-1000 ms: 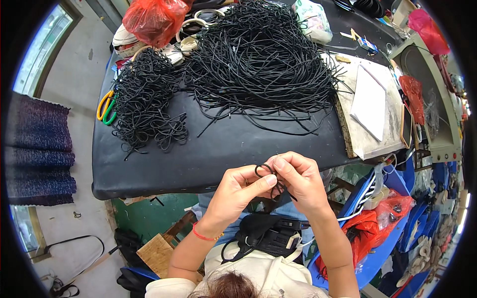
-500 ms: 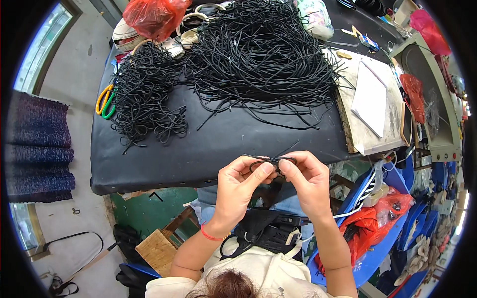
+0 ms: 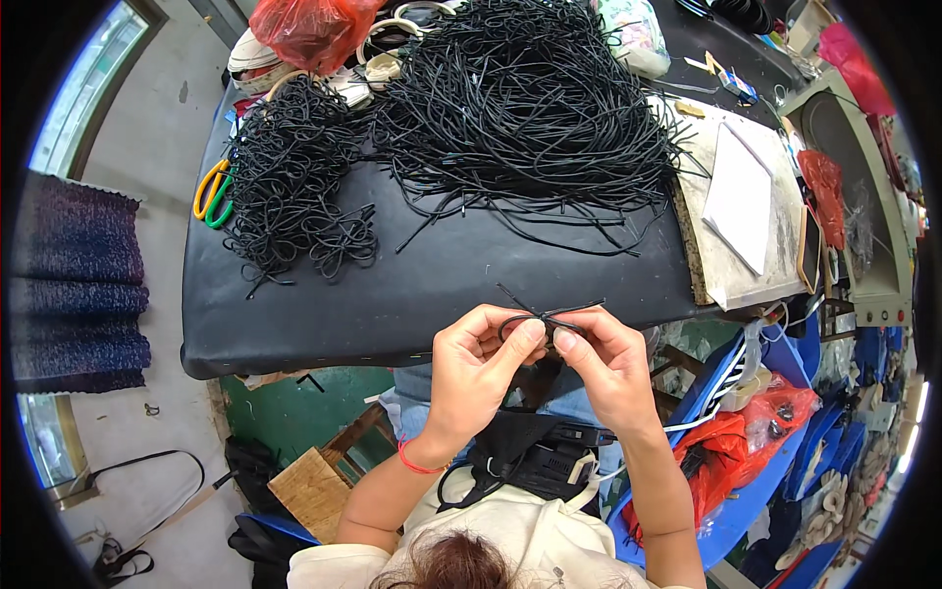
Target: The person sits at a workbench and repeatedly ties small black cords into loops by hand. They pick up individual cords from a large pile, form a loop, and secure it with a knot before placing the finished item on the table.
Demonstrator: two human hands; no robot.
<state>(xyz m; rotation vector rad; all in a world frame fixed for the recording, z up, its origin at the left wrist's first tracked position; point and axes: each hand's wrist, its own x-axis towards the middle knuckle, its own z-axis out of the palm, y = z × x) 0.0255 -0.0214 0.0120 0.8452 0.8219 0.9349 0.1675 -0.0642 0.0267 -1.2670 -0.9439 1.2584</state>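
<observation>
A thin black cord (image 3: 543, 316), looped into a bow with two free ends sticking out, is pinched between my hands just over the table's near edge. My left hand (image 3: 488, 361) grips the loop on its side with thumb and forefinger. On the other side, my right hand (image 3: 606, 355) is closed on the cord as well, thumb tip close to the knot. The curled fingers hide part of the cord. Farther off lie a big heap of loose black cords (image 3: 530, 118) and, left of it, a smaller pile of looped cords (image 3: 294, 177).
The black-covered table (image 3: 324, 329) spans the front. Scissors with yellow and green handles (image 3: 213, 193) lie at its left side. A red plastic bag (image 3: 312, 29) sits at the back left. To the right are a pale board (image 3: 711, 275) with white paper (image 3: 738, 201) and a blue bin (image 3: 628, 535).
The cord's free ends have shifted from one side to a spread on both sides of the knot. My right thumb has drawn slightly away from the left. The view has moved a little.
</observation>
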